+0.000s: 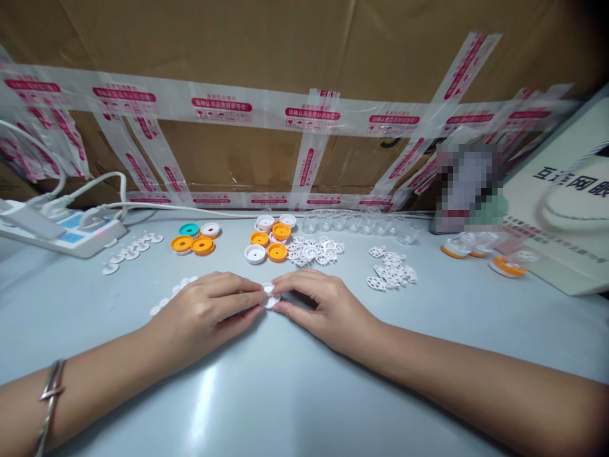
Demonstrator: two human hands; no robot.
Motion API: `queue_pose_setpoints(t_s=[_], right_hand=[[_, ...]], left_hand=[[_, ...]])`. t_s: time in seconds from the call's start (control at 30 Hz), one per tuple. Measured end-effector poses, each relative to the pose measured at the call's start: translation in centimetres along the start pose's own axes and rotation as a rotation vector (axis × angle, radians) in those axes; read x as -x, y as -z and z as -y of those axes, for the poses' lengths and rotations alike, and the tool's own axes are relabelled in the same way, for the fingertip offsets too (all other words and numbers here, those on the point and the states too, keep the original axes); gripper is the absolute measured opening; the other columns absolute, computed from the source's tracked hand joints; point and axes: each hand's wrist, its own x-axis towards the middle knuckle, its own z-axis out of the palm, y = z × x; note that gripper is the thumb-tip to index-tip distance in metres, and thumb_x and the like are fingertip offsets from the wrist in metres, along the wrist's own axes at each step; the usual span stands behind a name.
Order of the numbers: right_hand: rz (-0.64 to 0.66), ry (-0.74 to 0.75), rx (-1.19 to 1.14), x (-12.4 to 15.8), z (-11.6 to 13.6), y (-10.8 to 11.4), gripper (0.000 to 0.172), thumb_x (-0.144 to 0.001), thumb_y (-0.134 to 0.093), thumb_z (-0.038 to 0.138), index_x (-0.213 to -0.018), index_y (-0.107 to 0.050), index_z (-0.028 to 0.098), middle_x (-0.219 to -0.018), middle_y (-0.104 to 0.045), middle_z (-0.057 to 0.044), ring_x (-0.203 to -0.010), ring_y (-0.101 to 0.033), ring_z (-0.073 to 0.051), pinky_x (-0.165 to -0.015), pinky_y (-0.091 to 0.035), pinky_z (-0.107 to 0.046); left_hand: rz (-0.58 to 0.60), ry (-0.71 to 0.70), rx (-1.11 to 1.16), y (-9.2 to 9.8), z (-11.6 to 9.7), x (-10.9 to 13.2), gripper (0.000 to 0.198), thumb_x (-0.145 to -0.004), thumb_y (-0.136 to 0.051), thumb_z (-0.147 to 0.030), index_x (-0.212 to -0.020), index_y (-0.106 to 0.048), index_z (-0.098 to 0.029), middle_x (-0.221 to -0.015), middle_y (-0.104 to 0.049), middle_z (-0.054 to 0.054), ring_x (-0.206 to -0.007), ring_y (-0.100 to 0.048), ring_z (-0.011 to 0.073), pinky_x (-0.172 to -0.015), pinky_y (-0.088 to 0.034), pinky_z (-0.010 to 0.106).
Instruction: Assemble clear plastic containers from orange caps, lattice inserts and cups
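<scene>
Between my two hands is a small white round plastic cap (271, 299), held low over the table in the middle. The fingertips of my left hand (209, 311) close on its left side. My right hand (323, 304) pinches its right edge with thumb and fingers. My fingers cover part of the cap. Just behind lie orange and white round caps (277, 252) and a pile of white openwork discs (311, 251). Beyond my left hand runs a row of small white flat pieces (164, 303), partly hidden by it.
Clear plastic cups (352, 223) line the back by a taped cardboard box (266, 155). More caps (193, 244) and white pieces (133, 249) lie left, near a power strip (71, 231). On the right are openwork discs (392, 273), orange-based assembled pieces (507, 266) and a printed bag (561, 209).
</scene>
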Motion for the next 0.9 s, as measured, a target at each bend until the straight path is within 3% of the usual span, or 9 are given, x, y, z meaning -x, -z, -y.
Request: queue_pose_setpoints(t_s=[0.9], right_hand=[[-0.002, 0.055, 0.084, 0.16, -0.23, -0.18, 0.008, -0.080, -0.061, 0.015, -0.079, -0.069, 0.015, -0.096, -0.070, -0.008, -0.087, -0.064, -0.017, -0.079, -0.051, -0.030]], left_hand=[[0.039, -0.043, -0.108, -0.16, -0.26, 0.15, 0.021, -0.087, -0.049, -0.015, -0.098, -0.067, -0.014, -0.089, -0.069, 0.010, -0.079, -0.064, 0.0195, -0.068, -0.052, 0.032]])
